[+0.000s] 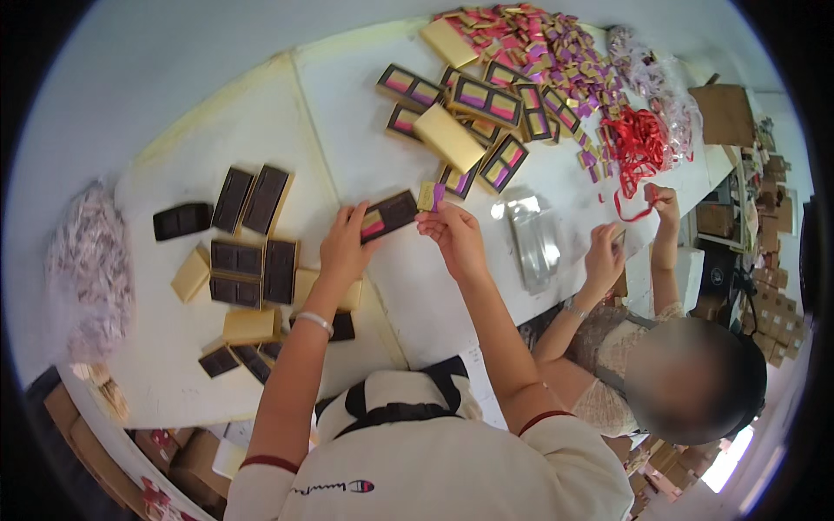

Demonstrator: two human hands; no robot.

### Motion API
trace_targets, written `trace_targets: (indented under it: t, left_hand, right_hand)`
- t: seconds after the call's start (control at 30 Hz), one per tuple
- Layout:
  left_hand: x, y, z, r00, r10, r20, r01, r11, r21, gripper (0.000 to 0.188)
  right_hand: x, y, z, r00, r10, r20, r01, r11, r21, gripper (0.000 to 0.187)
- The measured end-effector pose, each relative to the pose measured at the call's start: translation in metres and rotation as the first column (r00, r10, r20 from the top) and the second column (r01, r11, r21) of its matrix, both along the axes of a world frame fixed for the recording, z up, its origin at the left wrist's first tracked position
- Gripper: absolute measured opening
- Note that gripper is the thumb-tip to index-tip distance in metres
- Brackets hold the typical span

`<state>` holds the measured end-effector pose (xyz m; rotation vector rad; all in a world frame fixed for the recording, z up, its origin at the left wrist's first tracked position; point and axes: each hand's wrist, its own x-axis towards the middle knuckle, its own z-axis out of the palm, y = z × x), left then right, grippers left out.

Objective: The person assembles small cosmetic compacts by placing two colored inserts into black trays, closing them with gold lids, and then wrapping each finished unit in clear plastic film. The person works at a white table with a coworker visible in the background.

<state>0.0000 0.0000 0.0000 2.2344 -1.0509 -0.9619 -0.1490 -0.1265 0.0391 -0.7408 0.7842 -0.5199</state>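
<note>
My left hand (pixel 346 247) grips the left end of a small box (pixel 393 214) with a black two-compartment insert. A pink-and-gold piece lies in its left compartment; the right compartment shows black. Pinched in my right hand (pixel 455 238) is a small gold-and-purple packet (pixel 429 196), held at the box's right end. Beyond my hands lies a heap of boxes filled with such pieces (pixel 488 101), with a plain gold box (pixel 449 139) on top. To the left are several boxes with bare black inserts (pixel 236 259) and a loose black tray (pixel 182 221).
A pile of small gold, pink and purple pieces (pixel 556 52) spreads at the far right, near red ribbon (pixel 638 139). A clear plastic container (pixel 532 239) lies right of my right hand. A co-worker's hands (pixel 605 256) handle ribbon there. A bag of shredded filler (pixel 91 269) stands far left.
</note>
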Motion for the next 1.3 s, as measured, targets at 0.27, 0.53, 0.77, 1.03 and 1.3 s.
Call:
trace_targets:
  t: [0.27,0.53,0.77,1.03,1.3]
  left_hand:
    - [-0.029,0.017,0.011,0.909,-0.014,0.417,0.031,0.999,-0.035,0.069]
    - [-0.026,0.009,0.008,0.933,-0.007,0.360,-0.005,1.000,0.031,0.059]
    - [-0.026,0.011,0.010,0.926,0.012,0.376,-0.003,1.000,-0.025,0.057]
    - [-0.025,0.011,0.011,0.942,-0.006,0.335,0.005,1.000,0.004,0.060]
    - [-0.033,0.015,0.001,0.936,-0.051,0.347,0.097,0.989,-0.115,0.060]
  right_hand:
    - [0.013,0.064,-0.046,0.877,-0.131,-0.462,-0.004,0.960,-0.281,0.032]
    - [0.024,0.062,-0.049,0.495,-0.159,-0.854,-0.490,0.761,-0.425,0.041]
    - [0.012,0.049,-0.054,0.823,-0.407,-0.396,-0.394,0.093,-0.914,0.027]
    - [0.028,0.051,-0.079,0.783,-0.378,-0.493,-0.288,0.484,-0.827,0.027]
    - [0.002,0.058,-0.073,0.664,-0.390,-0.638,-0.514,0.382,-0.768,0.013]
